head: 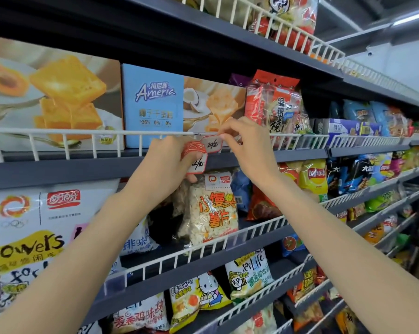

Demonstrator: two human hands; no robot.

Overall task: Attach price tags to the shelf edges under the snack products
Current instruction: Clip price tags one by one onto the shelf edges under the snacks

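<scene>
My left hand grips a small stack of red-and-white price tags; one tag with handwritten digits hangs below my fingers. My right hand pinches another white price tag with handwriting and holds it against the white wire rail at the front of the shelf. This spot lies just under the blue Ameria box. The grey shelf edge runs beneath both hands.
A large yellow-cake box stands left of the blue box, red snack bags to its right. Lower shelves hold a bag of puffed crisps, Lay's chips and several other packets behind wire rails.
</scene>
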